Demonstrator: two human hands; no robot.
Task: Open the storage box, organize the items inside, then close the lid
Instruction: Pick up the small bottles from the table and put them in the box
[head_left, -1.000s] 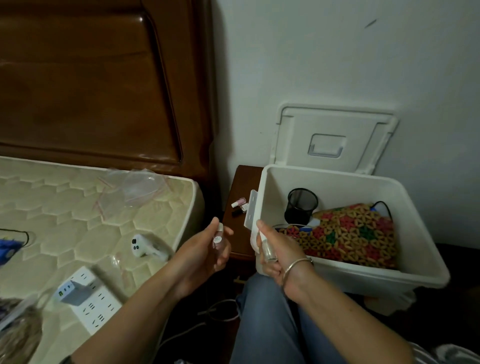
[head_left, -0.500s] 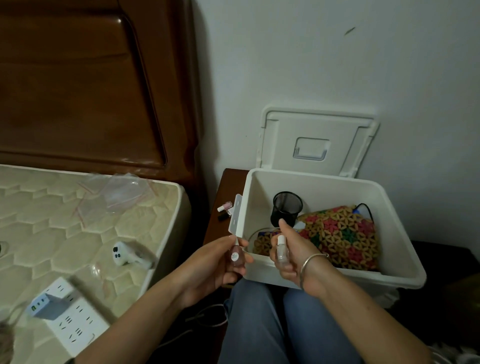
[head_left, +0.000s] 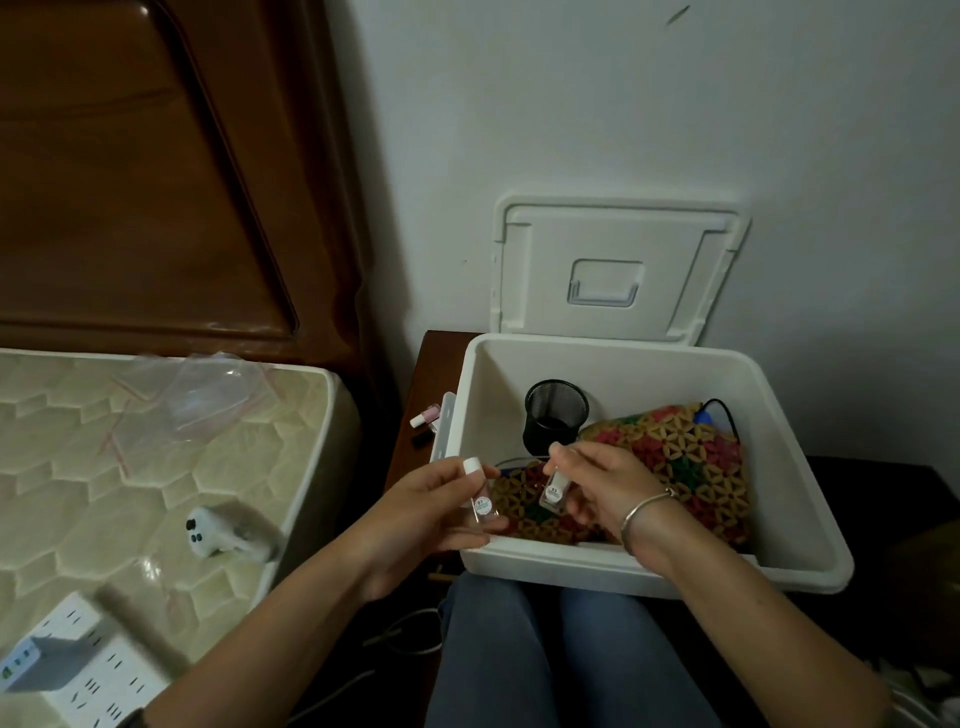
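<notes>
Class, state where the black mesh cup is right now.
Head view: the black mesh cup stands inside the white storage box, back left, beside the patterned pouch.

My box (head_left: 649, 571) sits on the nightstand (head_left: 440, 358) beside two small bottles (head_left: 426, 416). On the mattress (head_left: 78, 467) lie a bag (head_left: 202, 395), a white gadget (head_left: 208, 530) and a power strip (head_left: 104, 675).

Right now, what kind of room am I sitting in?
Most likely a bedroom: a bare quilted mattress lies against a dark wooden headboard, and a small wooden nightstand stands beside the bed, against the wall.
</notes>
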